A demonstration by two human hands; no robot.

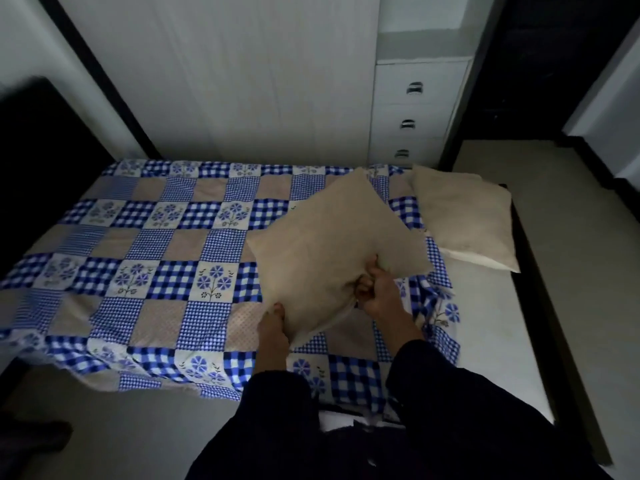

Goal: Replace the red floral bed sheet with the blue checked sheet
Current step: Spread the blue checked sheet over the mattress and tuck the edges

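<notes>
Both left hand (273, 329), right hand (377, 292) fingers (364, 283) gripping plump square pillow (332, 233); rumpled checked sheet (173, 244) beneath

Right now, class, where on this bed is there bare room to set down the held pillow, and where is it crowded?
Free: the blue checked sheet left of the held pillow, out to the wall; also the bare mattress strip between sheet edge and bed frame. Crowded: the far right corner holds the second pillow.
</notes>
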